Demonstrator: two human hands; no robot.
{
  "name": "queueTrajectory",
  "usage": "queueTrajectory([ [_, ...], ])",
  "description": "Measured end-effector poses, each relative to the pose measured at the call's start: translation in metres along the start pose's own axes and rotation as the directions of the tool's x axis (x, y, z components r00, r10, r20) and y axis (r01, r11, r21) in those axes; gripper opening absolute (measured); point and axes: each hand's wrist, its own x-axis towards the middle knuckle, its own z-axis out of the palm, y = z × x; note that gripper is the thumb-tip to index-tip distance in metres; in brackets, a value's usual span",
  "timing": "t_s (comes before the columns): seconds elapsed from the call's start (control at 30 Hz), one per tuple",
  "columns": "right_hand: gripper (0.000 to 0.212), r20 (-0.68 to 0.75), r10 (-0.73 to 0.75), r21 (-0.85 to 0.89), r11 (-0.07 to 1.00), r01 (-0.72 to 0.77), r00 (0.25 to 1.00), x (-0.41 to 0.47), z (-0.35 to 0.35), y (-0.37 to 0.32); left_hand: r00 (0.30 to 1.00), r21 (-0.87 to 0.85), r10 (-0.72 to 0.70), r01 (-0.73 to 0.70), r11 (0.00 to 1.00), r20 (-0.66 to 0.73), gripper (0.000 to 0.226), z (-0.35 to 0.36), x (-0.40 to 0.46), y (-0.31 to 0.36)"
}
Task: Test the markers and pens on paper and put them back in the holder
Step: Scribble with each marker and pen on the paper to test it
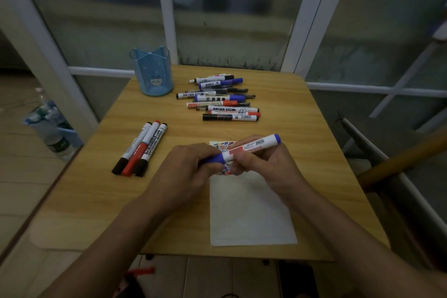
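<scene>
A blue whiteboard marker (254, 146) is held over the top of a white paper sheet (249, 213) that bears coloured test scribbles. My right hand (263, 164) grips its white barrel. My left hand (191, 167) grips the blue cap end. Cap and barrel meet between my hands. Three markers (140, 150), two with black caps and one red, lie side by side to the left. A pile of several markers and pens (222, 100) lies at the back of the wooden table (96, 201). The blue translucent holder (152, 71) stands upright at the back left, with nothing visible in it.
The table stands against a glass partition with white frames. Water bottles (52, 128) sit on the floor to the left. A wooden pole and a chair-like frame (399, 164) reach in from the right, near the table's edge.
</scene>
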Motion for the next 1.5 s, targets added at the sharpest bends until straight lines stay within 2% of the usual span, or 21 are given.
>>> queueTrajectory([
  [0.07, 0.022, 0.011, 0.017, 0.020, 1.000, -0.017, 1.000, 0.000, 0.002, -0.003, 1.000, 0.005, -0.002, 0.001, 1.000, 0.018, 0.022, -0.006, 0.002, 0.001],
  [0.17, 0.010, -0.009, 0.012, -0.029, 0.999, -0.012, 1.000, 0.003, 0.000, -0.009, 0.996, 0.029, 0.028, -0.031, 0.999, 0.085, 0.023, -0.013, 0.004, 0.002],
  [0.37, 0.018, -0.007, 0.037, -0.140, 0.989, -0.037, 0.999, 0.013, 0.002, -0.010, 0.996, 0.082, 0.086, -0.085, 0.993, -0.012, 0.053, -0.012, 0.000, 0.001],
  [0.5, 0.041, -0.005, 0.039, -0.219, 0.975, -0.039, 0.999, 0.022, 0.008, -0.002, 1.000, 0.049, 0.014, -0.014, 0.999, 0.002, 0.031, -0.003, 0.004, 0.004],
  [0.6, 0.043, 0.033, 0.066, -0.311, 0.949, -0.053, 0.997, 0.030, 0.008, -0.004, 0.999, 0.056, -0.015, 0.013, 0.998, 0.030, 0.032, -0.001, 0.008, 0.002],
  [0.67, 0.038, 0.074, 0.060, -0.453, 0.891, -0.020, 0.995, 0.036, 0.001, -0.008, 0.999, 0.062, -0.031, 0.029, 0.998, 0.036, 0.038, -0.001, 0.011, -0.003],
  [0.73, 0.026, 0.055, -0.006, -0.612, 0.790, 0.038, 0.998, 0.044, -0.013, -0.008, 0.996, 0.088, -0.085, 0.082, 0.993, 0.030, 0.061, -0.002, 0.015, -0.012],
  [0.8, 0.026, 0.002, -0.087, -0.749, 0.660, 0.059, 0.996, 0.051, -0.030, -0.003, 0.989, 0.219, -0.134, 0.117, 0.969, 0.063, 0.077, -0.006, 0.016, -0.024],
  [0.9, 0.036, -0.019, -0.162, -0.903, 0.427, 0.053, 0.987, 0.063, -0.054, 0.013, 0.980, 0.445, -0.169, 0.105, 0.889, 0.105, 0.066, -0.018, 0.017, -0.035],
  [0.97, 0.042, 0.001, -0.161, -0.938, 0.343, 0.057, 0.987, 0.068, -0.063, 0.024, 0.976, 0.507, -0.202, 0.137, 0.851, 0.076, 0.062, -0.021, 0.016, -0.043],
  [1.17, 0.051, 0.043, -0.143, -0.953, 0.291, 0.084, 0.989, 0.076, -0.069, 0.039, 0.955, 0.601, -0.290, 0.194, 0.776, 0.066, 0.065, -0.022, 0.014, -0.059],
  [1.37, 0.049, 0.045, -0.169, -0.957, 0.276, 0.091, 0.985, 0.078, -0.073, 0.044, 0.981, 0.632, -0.192, 0.123, 0.765, 0.042, 0.055, -0.023, 0.011, -0.054],
  [1.5, 0.045, -0.020, -0.219, -0.952, 0.303, 0.048, 0.976, 0.079, -0.075, 0.043, 0.984, 0.665, -0.179, 0.122, 0.737, 0.018, 0.057, -0.021, 0.011, -0.068],
])
